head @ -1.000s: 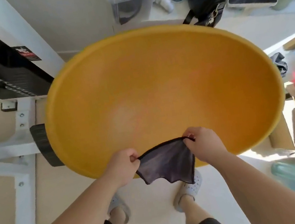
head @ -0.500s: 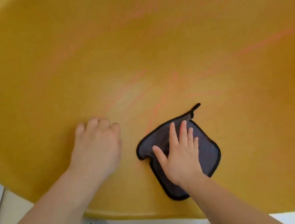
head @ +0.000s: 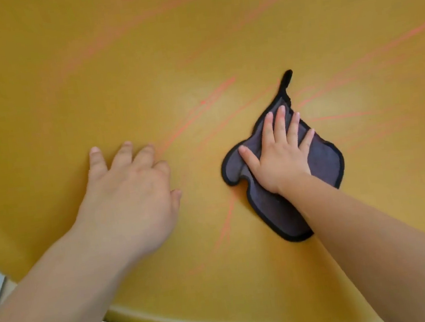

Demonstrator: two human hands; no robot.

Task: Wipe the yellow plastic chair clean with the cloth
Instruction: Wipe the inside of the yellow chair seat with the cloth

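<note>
While R hand [head: 281, 163] presses grey cloth [head: 324, 163], fingers straight, yellow chair [head: 138, 49] shows pink streaks [head: 207, 105]; L hand [head: 130, 195] relaxed.

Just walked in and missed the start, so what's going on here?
A person is wiping a yellow plastic chair with a dark grey cloth. The right hand lies flat on the cloth, fingers spread, pressing it to the chair. The left hand rests on the chair beside it, clear of the cloth. Pinkish streaks cross the chair around both hands.
</note>
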